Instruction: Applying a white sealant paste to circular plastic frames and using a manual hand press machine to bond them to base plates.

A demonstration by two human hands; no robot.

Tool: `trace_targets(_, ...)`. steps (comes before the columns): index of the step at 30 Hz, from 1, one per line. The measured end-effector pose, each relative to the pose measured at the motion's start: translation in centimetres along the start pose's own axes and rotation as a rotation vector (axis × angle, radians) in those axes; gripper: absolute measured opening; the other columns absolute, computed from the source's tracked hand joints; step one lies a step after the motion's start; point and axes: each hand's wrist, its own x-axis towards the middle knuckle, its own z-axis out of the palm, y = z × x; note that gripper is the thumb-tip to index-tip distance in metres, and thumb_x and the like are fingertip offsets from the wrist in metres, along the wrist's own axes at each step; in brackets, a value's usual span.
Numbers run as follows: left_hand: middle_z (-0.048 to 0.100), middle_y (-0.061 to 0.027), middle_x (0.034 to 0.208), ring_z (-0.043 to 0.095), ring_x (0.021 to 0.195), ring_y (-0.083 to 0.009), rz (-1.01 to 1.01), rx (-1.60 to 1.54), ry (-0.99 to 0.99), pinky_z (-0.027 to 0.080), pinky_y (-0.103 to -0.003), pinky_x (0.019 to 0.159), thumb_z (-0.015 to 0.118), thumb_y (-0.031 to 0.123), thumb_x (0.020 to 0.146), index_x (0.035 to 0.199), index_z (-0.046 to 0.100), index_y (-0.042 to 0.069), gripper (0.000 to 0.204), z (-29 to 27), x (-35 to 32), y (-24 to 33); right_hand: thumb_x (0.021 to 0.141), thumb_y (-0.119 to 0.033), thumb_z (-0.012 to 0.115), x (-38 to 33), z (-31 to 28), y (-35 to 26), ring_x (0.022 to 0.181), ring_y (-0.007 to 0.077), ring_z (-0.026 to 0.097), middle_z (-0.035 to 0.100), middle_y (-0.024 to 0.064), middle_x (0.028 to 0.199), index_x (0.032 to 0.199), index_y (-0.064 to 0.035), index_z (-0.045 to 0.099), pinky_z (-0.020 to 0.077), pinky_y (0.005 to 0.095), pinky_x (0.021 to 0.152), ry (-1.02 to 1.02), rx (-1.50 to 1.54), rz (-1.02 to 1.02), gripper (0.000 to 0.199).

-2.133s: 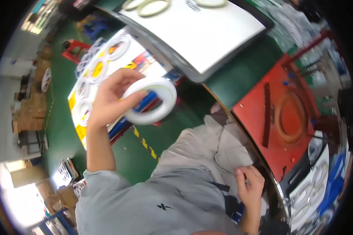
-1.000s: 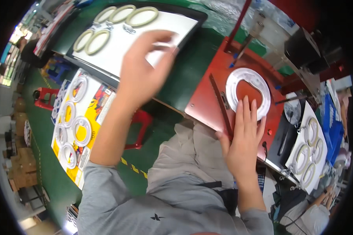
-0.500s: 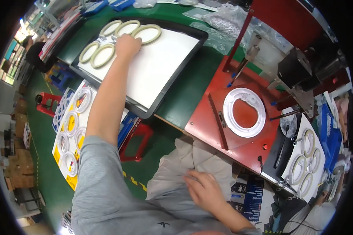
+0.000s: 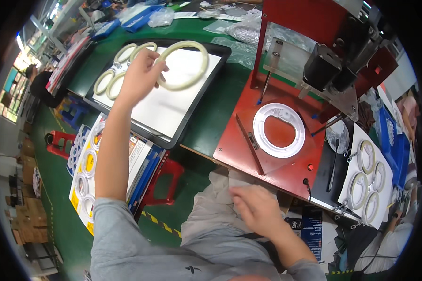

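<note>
My left hand [image 4: 143, 76] is closed on the near-left edge of a pale cream ring [image 4: 202, 70], raised over a black tray [image 4: 179, 133] lined with a white sheet [image 4: 166, 110]. Several similar rings lie at the tray's left side, one of them a cream ring [image 4: 102, 82]; my hand partly hides others. Over my lap, beside the bench edge, rests my right hand [image 4: 260, 208], empty, with thumb and fingers loosely apart. A white ring-shaped part [image 4: 261, 138] lies on the red base plate [image 4: 229, 145] of a press to the right.
Above the base plate stands the press head with a dark block [image 4: 322, 64]. On the right, a white board [image 4: 344, 192] carries several rings. A red stool [image 4: 166, 182] stands below the tray, near a stack of white rings on yellow-printed sheets [image 4: 75, 200]. Blue bins [image 4: 391, 140] stand far right.
My left hand has lifted a cream ring off the sheet and drawn it nearer. My right hand has shifted slightly right and up over my lap. The view has turned a little.
</note>
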Motion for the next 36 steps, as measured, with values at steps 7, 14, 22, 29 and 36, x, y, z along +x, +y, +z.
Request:
trace_targets(7, 0.070, -0.0134, 0.105, 0.072, 0.088, -0.0213, 0.264, -0.135, -0.080, 0.057, -0.034, 0.077, 0.072, 0.008, 0.099, 0.122, 0.061, 0.001, 0.027, 6.1, -14.2, 7.2, 0.110, -0.044, 0.055, 2.4, -0.8, -1.5, 0.125, 0.0292, 0.063, 0.061, 0.0169, 0.133, 0.156, 0.0049, 0.032, 0.0480, 0.0434, 0.109, 0.207, 0.897, 0.052, 0.071)
trace_targets(14, 0.073, -0.0132, 0.115, 0.072, 0.106, -0.0172, 0.097, -0.523, -0.321, 0.056, -0.030, 0.091, 0.065, 0.000, 0.101, 0.135, 0.063, -0.004, 0.034, 10.2, -20.5, 6.0, 0.105, -0.022, 0.071, 1.9, -3.1, -2.1, 0.066, 0.0043, 0.059, 0.068, 0.0033, 0.091, 0.122, 0.0014, 0.065, 0.0466, 0.0195, 0.059, 0.331, 0.874, 0.357, 0.029)
trace_targets(22, 0.074, -0.0128, 0.121, 0.070, 0.107, -0.0161, -0.101, -0.803, -0.488, 0.055, -0.029, 0.094, 0.070, -0.006, 0.097, 0.130, 0.068, -0.007, 0.034, 11.3, -23.3, 3.6, 0.089, -0.008, 0.083, 0.3, -4.7, -1.1, 0.087, 0.0163, 0.070, 0.078, 0.0120, 0.106, 0.128, 0.0037, 0.073, 0.0543, 0.0275, 0.078, 0.465, 0.340, 0.146, 0.042)
trace_targets(29, 0.078, -0.0131, 0.112, 0.073, 0.098, -0.0165, 0.093, -0.578, -0.366, 0.055, -0.027, 0.086, 0.074, -0.005, 0.089, 0.121, 0.073, -0.004, 0.032, 9.3, -21.5, 5.1, 0.083, -0.004, 0.087, -1.4, -6.5, 0.1, 0.095, 0.0186, 0.074, 0.078, 0.0142, 0.109, 0.124, 0.0050, 0.074, 0.0572, 0.0285, 0.084, 0.457, 0.240, 0.087, 0.045)
trace_targets(36, 0.079, -0.0157, 0.112, 0.076, 0.097, -0.0235, 0.190, -0.423, -0.447, 0.057, -0.030, 0.086, 0.078, -0.004, 0.086, 0.115, 0.076, -0.004, 0.030, 11.7, -21.1, 4.8, 0.079, -0.001, 0.090, -2.4, -6.4, 0.5, 0.106, 0.0185, 0.073, 0.075, 0.0145, 0.122, 0.125, 0.0064, 0.071, 0.0575, 0.0291, 0.091, 0.526, 0.376, 0.149, 0.051)
